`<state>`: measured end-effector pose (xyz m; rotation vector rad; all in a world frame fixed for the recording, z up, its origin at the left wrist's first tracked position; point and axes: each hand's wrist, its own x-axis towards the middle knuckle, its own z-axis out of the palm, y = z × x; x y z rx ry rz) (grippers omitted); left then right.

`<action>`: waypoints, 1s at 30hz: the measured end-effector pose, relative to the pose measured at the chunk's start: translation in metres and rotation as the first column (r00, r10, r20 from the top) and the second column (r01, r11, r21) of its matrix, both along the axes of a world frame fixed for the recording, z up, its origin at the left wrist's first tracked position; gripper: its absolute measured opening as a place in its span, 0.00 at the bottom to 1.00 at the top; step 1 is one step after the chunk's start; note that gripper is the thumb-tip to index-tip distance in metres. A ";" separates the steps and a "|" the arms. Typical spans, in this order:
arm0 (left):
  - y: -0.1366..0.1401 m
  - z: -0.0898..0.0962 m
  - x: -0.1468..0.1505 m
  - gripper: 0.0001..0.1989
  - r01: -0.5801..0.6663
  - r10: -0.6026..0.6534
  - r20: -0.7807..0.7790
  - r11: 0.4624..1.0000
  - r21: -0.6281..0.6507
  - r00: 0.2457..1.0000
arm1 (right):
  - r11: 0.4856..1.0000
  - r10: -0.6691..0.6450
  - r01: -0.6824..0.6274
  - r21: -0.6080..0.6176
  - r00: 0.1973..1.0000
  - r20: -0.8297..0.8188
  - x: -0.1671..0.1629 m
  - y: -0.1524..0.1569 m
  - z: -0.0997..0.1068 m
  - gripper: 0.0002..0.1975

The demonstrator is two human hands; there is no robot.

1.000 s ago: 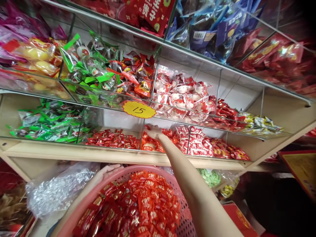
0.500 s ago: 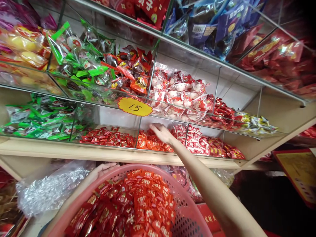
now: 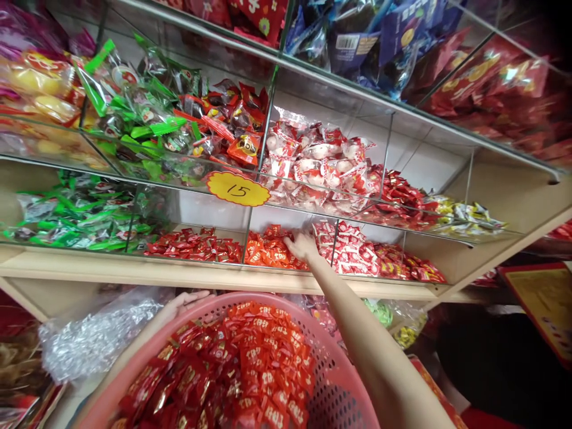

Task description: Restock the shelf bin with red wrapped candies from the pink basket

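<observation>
In the lower shelf compartment, my right hand point(image 3: 302, 246) rests at the right side of a heap of orange-red wrapped candies point(image 3: 268, 249). Its fingers are bent but apart, touching the heap, and no candy shows in them. My left arm curves round a pink perforated plastic basket point(image 3: 342, 351). Against the basket's far outer side lies my left hand point(image 3: 191, 300), its fingers stretched along below the rim and partly hidden. Inside the basket, dark red wrapped candies point(image 3: 187, 375) fill the left and orange-red ones the right.
Clear dividers part the shelf bins. Red candies point(image 3: 194, 245) lie left of my right hand, red-and-white ones point(image 3: 353, 250) to the right. Above hangs a yellow price tag point(image 3: 238, 189) marked 15. A clear plastic bag point(image 3: 100, 333) sits below the wooden shelf edge point(image 3: 134, 268).
My right hand has moved right and down across the orange-red candies, its fingers going from stretched to bent. More of the heap shows. The left hand still supports the basket.
</observation>
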<state>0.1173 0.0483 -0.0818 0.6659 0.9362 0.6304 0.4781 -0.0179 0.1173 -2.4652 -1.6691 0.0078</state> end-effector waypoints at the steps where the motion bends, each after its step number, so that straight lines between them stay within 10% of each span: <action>1: 0.000 0.000 0.000 0.19 -0.001 0.001 -0.008 1.000 -0.001 1.000 | 1.000 0.012 -0.012 -0.006 1.000 -0.007 0.000 -0.002 0.001 0.24; 11: -0.009 0.018 0.001 0.23 0.029 -0.027 -0.065 0.999 0.038 0.998 | 0.990 0.136 -0.140 -0.018 0.979 -0.153 0.004 -0.037 -0.002 0.22; 19: -0.001 0.009 -0.006 0.27 0.026 -0.027 0.001 0.995 0.100 1.000 | 0.882 0.371 -0.260 0.393 0.898 -0.239 0.008 -0.041 -0.017 0.13; 30: -0.023 0.045 0.004 0.14 -0.019 0.019 -0.028 1.000 -0.002 0.999 | 0.926 0.370 -0.257 0.277 0.768 -0.522 0.020 -0.029 -0.023 0.28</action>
